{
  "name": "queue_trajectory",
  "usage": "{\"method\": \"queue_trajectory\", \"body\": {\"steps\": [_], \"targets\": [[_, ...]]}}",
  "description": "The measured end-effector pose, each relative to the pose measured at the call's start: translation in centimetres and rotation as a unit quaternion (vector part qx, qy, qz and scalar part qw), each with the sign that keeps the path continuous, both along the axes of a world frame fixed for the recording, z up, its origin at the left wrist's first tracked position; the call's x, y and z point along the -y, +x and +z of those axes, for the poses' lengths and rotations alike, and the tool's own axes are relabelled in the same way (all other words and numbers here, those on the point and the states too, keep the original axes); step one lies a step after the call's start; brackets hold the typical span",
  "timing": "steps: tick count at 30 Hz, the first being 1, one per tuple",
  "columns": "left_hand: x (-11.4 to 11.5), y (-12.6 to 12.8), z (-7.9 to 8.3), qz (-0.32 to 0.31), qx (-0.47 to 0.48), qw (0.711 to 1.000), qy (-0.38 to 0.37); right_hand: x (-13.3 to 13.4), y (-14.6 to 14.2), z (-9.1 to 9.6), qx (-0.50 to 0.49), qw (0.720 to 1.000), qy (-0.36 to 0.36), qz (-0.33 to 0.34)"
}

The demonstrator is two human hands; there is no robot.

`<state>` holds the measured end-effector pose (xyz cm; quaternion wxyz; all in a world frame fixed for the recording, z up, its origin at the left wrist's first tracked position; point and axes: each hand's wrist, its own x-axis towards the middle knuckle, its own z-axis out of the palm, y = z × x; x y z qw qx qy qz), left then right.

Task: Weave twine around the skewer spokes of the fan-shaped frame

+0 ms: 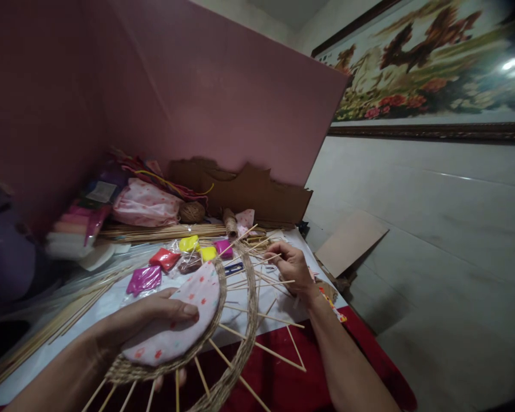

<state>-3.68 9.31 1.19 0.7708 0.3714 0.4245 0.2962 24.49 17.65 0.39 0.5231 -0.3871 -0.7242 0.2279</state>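
Note:
My left hand [171, 312] grips a half-round woven piece, its thumb on the white fabric panel [193, 303] with red and orange print and its fingers underneath. Braided twine [220, 297] edges the fabric. Thin wooden sticks [278, 357] fan outward from it and pass through a second, outer band of twine [252, 303]. At the upper right of this piece, my right hand [292, 266] has thumb and forefinger pinched close to a stick's tip; what lies between them is too small to make out.
Packets of coloured clay [143, 280] lie behind the woven piece, near a blue clip [234, 269]. Farther back are a twine ball [191, 212], a twine spool [230, 222], bundled sticks [163, 233] and torn cardboard [257, 194]. A red cloth [292, 366] covers the front edge.

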Motion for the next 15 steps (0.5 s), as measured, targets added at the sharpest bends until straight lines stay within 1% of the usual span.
{"method": "queue_trajectory", "body": {"steps": [3, 6, 8, 11, 15], "targets": [[-0.1, 0.0, 0.1, -0.011, -0.012, 1.0, -0.006, -0.2, 1.1, 0.4, 0.052, 0.996, 0.062, -0.037], [-0.2, -0.1, 0.3, -0.017, -0.026, 1.0, -0.002, -0.3, 2.0, 0.7, 0.106, 0.988, 0.099, -0.054], [-0.2, -0.1, 0.3, -0.018, -0.035, 0.999, -0.005, -0.1, 2.3, 1.0, 0.119, 0.984, 0.119, -0.062], [-0.3, 0.0, 0.1, -0.028, -0.046, 0.998, -0.01, 0.3, 2.1, 1.3, 0.125, 0.979, 0.143, -0.072], [-0.4, 0.4, -0.3, -0.037, -0.037, 0.999, 0.002, 0.9, 1.1, 1.3, 0.155, 0.97, 0.17, -0.074]]}}
